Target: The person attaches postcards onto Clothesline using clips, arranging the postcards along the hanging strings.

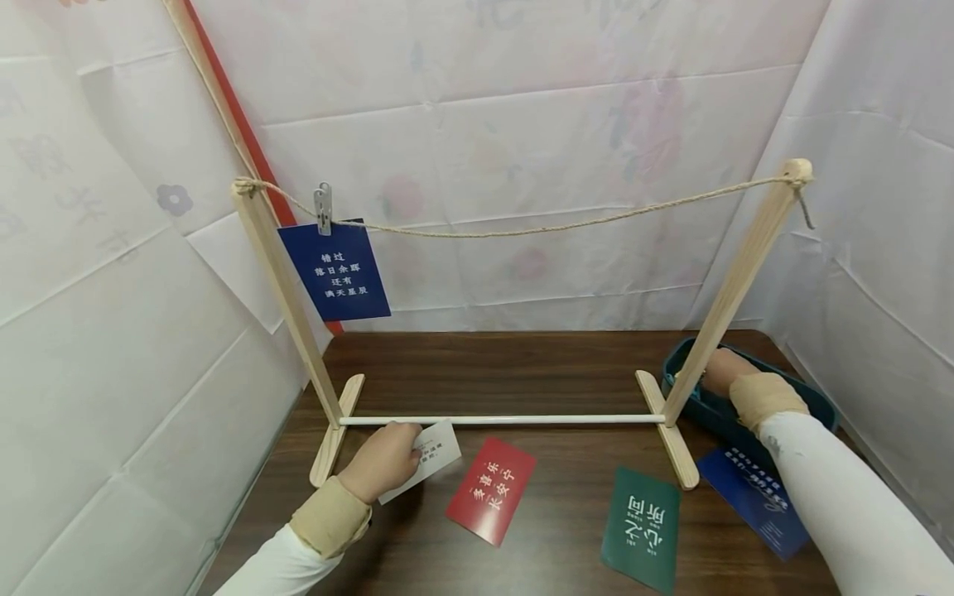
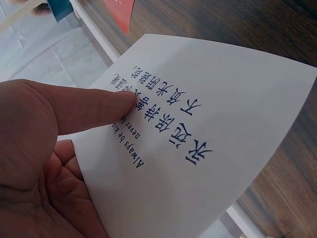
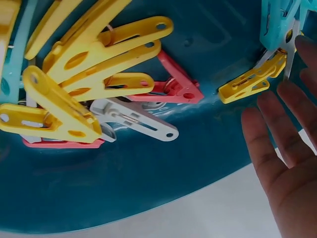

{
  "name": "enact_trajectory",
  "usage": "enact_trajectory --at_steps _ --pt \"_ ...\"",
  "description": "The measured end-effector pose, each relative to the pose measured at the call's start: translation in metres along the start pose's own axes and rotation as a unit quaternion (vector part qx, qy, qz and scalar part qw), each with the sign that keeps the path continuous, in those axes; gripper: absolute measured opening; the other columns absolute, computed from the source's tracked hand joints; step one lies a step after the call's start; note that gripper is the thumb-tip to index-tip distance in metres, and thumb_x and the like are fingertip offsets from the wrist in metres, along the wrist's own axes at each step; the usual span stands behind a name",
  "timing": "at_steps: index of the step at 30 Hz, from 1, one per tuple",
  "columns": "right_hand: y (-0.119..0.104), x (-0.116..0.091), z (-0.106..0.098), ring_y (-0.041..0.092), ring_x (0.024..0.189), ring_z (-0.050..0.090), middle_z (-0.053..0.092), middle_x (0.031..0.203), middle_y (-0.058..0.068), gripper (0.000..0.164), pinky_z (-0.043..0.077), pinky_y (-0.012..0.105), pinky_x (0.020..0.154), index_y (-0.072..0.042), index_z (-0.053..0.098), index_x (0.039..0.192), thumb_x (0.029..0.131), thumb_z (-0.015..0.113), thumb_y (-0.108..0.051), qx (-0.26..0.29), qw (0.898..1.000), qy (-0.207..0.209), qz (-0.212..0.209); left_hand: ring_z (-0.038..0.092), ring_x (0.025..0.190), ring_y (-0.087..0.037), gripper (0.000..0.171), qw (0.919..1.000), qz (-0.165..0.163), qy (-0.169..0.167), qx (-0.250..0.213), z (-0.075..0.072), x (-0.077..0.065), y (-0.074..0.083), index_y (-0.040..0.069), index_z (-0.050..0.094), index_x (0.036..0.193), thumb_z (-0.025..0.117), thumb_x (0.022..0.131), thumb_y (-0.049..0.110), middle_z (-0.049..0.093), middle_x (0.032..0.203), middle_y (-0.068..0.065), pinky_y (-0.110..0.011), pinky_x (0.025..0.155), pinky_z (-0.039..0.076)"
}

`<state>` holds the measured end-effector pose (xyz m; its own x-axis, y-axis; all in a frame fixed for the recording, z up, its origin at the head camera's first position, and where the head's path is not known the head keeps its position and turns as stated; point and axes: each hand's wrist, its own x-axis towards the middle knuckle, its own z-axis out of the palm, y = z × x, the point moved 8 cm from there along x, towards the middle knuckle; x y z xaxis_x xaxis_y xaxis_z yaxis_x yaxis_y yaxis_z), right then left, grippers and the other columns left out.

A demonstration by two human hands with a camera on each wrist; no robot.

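Note:
My left hand (image 1: 383, 459) pinches a white card (image 1: 441, 447) by one side, just over the table near the white crossbar. In the left wrist view the thumb presses on the printed face of the card (image 2: 233, 94), and curled fingers show behind its edge. My right hand (image 1: 725, 371) reaches down into a dark teal bin (image 1: 818, 397) on the right. In the right wrist view its fingers (image 3: 260, 144) are extended, with the tips close to a yellow clothespin (image 3: 247, 82) and some teal ones (image 3: 272, 25). The thumb is hidden there.
A wooden frame (image 1: 734, 285) holds a slack string (image 1: 522, 234); a metal clip (image 1: 323, 209) hangs a blue card (image 1: 339, 277) at its left. Red (image 1: 492, 490), green (image 1: 641, 530) and blue (image 1: 756, 501) cards lie on the table. More clothespins (image 3: 79, 104) fill the bin.

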<state>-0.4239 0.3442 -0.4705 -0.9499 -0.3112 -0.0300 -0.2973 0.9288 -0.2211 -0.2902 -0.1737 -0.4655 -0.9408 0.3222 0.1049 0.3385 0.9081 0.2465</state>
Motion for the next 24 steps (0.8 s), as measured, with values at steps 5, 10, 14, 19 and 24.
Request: enact_trajectory --at_steps 5,10,14,19,24 --pt "-0.004 0.003 -0.002 0.023 0.076 0.060 0.063 0.080 0.006 0.018 0.049 0.045 0.070 -0.009 0.067 0.083 0.090 0.064 -0.025 0.033 0.999 -0.003 0.014 0.046 0.052 -0.009 0.010 1.0000 0.001 0.001 -0.003 0.000 0.000 0.000 0.009 0.059 0.074 0.066 0.078 0.004 0.052 0.061 0.003 -0.029 0.047 0.039" --pt "-0.001 0.002 0.005 0.025 0.074 0.058 0.060 0.079 0.009 0.015 0.049 0.046 0.071 -0.006 0.066 0.081 0.090 0.060 -0.016 0.031 0.999 -0.033 0.022 0.045 0.052 -0.010 0.009 0.9999 -0.001 -0.004 -0.012 0.000 0.000 0.002 0.009 0.060 0.074 0.066 0.078 0.003 0.050 0.060 0.004 -0.029 0.047 0.038" --pt "0.005 0.003 0.011 0.029 0.080 0.061 0.062 0.083 0.013 0.008 0.049 0.048 0.073 -0.003 0.068 0.090 0.088 0.061 -0.008 0.000 0.999 -0.043 0.015 0.044 0.053 -0.011 0.007 1.0000 -0.003 -0.003 -0.008 0.000 -0.001 0.001 0.007 0.061 0.074 0.066 0.078 0.003 0.049 0.060 0.004 -0.029 0.047 0.038" --pt "0.008 0.000 0.016 0.030 0.078 0.063 0.065 0.086 0.014 0.020 0.050 0.044 0.067 0.000 0.066 0.100 0.080 0.069 -0.002 -0.023 0.998 -0.062 0.015 0.044 0.053 -0.010 0.006 1.0000 -0.003 -0.001 -0.007 -0.001 -0.003 0.000 0.006 0.062 0.076 0.066 0.079 0.002 0.049 0.061 0.005 -0.029 0.048 0.038" --pt "0.013 -0.003 0.018 0.027 0.076 0.062 0.064 0.086 0.011 0.025 0.049 0.041 0.066 0.001 0.063 0.103 0.080 0.071 -0.003 -0.008 0.996 -0.081 0.038 0.044 0.053 -0.010 0.007 1.0000 -0.001 0.001 -0.008 -0.001 -0.004 0.000 0.007 0.061 0.076 0.066 0.079 0.003 0.050 0.061 0.004 -0.029 0.048 0.038"
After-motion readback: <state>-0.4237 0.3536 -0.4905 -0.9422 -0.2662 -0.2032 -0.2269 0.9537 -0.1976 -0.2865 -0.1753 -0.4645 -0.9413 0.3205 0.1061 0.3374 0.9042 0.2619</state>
